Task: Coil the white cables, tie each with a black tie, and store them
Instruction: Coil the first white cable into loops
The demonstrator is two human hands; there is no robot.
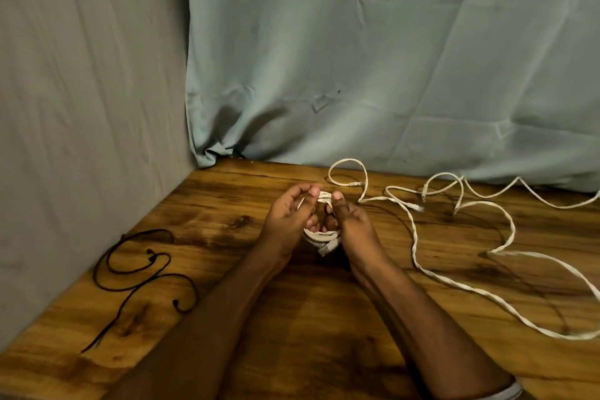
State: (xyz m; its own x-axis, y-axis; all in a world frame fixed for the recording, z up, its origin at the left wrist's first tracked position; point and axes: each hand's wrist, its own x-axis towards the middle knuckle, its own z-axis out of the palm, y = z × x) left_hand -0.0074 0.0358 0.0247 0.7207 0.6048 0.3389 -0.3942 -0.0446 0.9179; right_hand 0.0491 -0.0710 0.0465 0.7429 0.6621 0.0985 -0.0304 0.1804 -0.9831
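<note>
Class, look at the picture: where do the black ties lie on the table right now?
In the head view, the black ties lie loose on the wooden table at its left side, near the grey cloth wall, left of the left hand and untouched.

- table (292,318): wood, dark knotty grain, varnished, faint sheen under both forearms
- coiled cable (319,239) between the fingers: white plastic jacket, flat, smooth, semi-matt; clear plastic plug at its near end
- loose cables (418,256) right of the fingers: same white plastic, slightly glossy
- black ties (136,269) left of the fingers: thin cord, matt
- backdrop (357,58) beyond the fingertips: pale green cloth, creased, matt
- side panel (81,91): grey cloth, matt, wrinkled
</note>
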